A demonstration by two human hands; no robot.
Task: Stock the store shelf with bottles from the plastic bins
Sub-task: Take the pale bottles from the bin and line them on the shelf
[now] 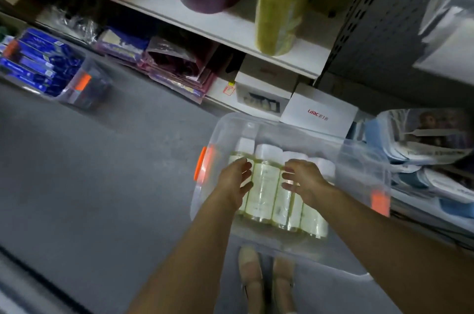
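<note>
As our left hand (pixel 237 180) and our right hand (pixel 302 180) hover half open, holding nothing, over the bottles (pixel 264 193) lying side by side in the clear bin (pixel 364 167), we judge the stocking of the shelf (pixel 305 62) hardly begun.

clear glossy plastic bin (pixel 359 159), shiny film-wrapped bottles (pixel 264 185), matt grey floor (pixel 102 172), perforated metal upright (pixel 379 18).
</note>
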